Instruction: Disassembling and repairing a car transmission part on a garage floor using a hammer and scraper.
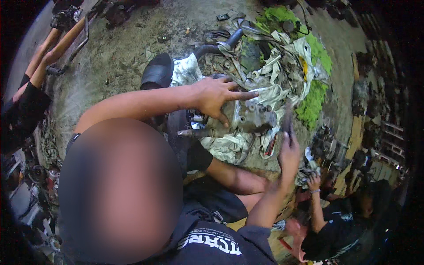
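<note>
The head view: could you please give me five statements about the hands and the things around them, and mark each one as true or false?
1. The left hand is spread over a grey metal part. True.
2. The right hand holds nothing. False: it grips a slim dark object, too blurred to name.
3. Bright green material lies on the floor. True.
4. The bright green material is mostly left of the grey metal part. False: it is above and to the right of it in the picture.
5. At lower right, another person's hand is at a pale cloth. True.
</note>
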A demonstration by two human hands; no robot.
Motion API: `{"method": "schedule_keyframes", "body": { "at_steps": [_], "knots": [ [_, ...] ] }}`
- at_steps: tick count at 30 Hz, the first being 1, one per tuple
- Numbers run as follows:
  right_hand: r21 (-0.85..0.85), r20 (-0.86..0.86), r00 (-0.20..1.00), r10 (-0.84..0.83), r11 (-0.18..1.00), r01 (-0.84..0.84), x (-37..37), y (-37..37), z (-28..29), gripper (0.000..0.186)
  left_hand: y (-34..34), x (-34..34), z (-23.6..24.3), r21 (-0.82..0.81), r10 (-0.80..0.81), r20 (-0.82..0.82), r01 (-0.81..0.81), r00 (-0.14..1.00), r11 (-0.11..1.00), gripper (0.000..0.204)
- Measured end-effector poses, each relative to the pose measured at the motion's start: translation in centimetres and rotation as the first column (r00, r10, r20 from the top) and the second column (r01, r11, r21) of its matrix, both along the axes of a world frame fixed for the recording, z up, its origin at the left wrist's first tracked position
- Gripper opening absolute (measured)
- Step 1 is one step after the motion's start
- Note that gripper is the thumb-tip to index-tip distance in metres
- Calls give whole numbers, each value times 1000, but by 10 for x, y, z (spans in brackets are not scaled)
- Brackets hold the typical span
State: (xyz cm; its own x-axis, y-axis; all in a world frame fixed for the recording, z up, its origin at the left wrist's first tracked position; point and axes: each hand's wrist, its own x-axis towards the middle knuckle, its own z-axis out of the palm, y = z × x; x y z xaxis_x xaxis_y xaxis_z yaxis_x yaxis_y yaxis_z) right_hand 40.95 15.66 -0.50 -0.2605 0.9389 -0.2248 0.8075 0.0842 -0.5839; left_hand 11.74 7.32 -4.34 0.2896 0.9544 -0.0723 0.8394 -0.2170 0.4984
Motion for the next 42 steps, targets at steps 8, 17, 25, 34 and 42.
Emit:
{"method": "schedule_keyframes", "body": {
  "at_steps": [8, 17, 25, 34, 42],
  "knots": [
    [-21, 15, 998, -64, 998, 65, 11, 4, -66, 40, 11, 11, 2, 49, -27, -22, 28, 999, 998, 112],
    [107, -201, 980, 2, 994, 19, 24, -3, -91, 44, 12, 5, 4, 12, -24, -9, 24, 1000, 1000, 109],
    [-154, -152, 982, -114, 984, 91, 2, 16, -33, 42, 4, 0, -8, 89, -27, 8, 26, 1000, 996, 110],
    [162, 43, 999, -4, 987, -3, 19, 25, -93, 41, 20, 13, 3, 40, -37, -9, 37, 999, 998, 108],
    [2, -193, 971, -144, 989, 147, 9, -20, -54, 37, 8, 4, 3, -8, -18, -6, 18, 1000, 1000, 110]
  ]
}}
